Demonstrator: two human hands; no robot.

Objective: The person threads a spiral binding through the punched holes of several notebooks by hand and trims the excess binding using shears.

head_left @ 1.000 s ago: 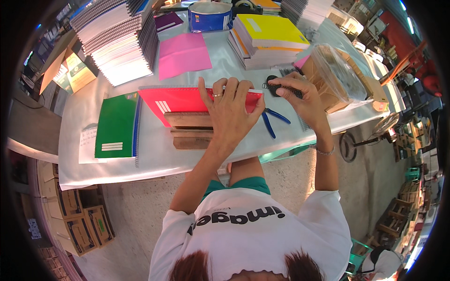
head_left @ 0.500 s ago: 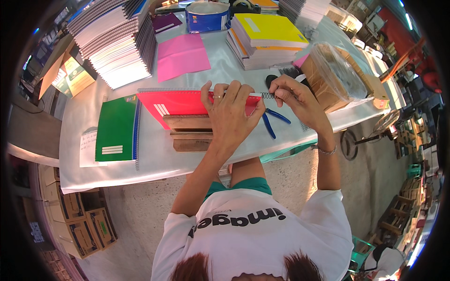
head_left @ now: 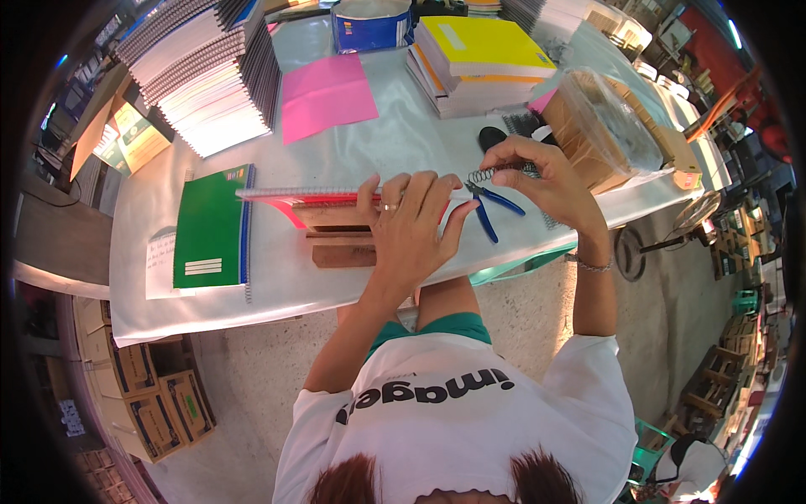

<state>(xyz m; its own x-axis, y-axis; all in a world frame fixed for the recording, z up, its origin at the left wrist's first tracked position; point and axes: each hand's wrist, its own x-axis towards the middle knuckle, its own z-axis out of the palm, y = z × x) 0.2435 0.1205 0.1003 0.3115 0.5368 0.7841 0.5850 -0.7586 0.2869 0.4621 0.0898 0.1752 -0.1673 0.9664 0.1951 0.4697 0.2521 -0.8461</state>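
Observation:
A red spiral notebook [head_left: 290, 207] leans spine-up against stacked wooden blocks [head_left: 342, 255] near the table's front edge. My left hand [head_left: 411, 210], a ring on one finger, is closed over its top edge. My right hand [head_left: 546, 178] pinches a dark wire coil [head_left: 480, 176] just off the notebook's right end; whether the coil runs into the holes is too small to tell. Blue-handled pliers [head_left: 506, 204] lie on the table below the coil. To the left, a green notebook [head_left: 210, 231] lies on another blue-edged one and a written sheet [head_left: 159, 265].
A tall stack of spiral notebooks [head_left: 214, 92] stands back left, beside a pink sheet [head_left: 327, 97]. Yellow-covered books [head_left: 487, 46] and a blue container [head_left: 372, 29] are at the back. An open carton with plastic lining [head_left: 609, 122] is at right. The tablecloth's front edge [head_left: 277, 312] is close to me.
The red notebook has tipped, so less of its cover shows. My right hand has shifted slightly right, with more coil visible. The purple booklet at the back has gone from its place.

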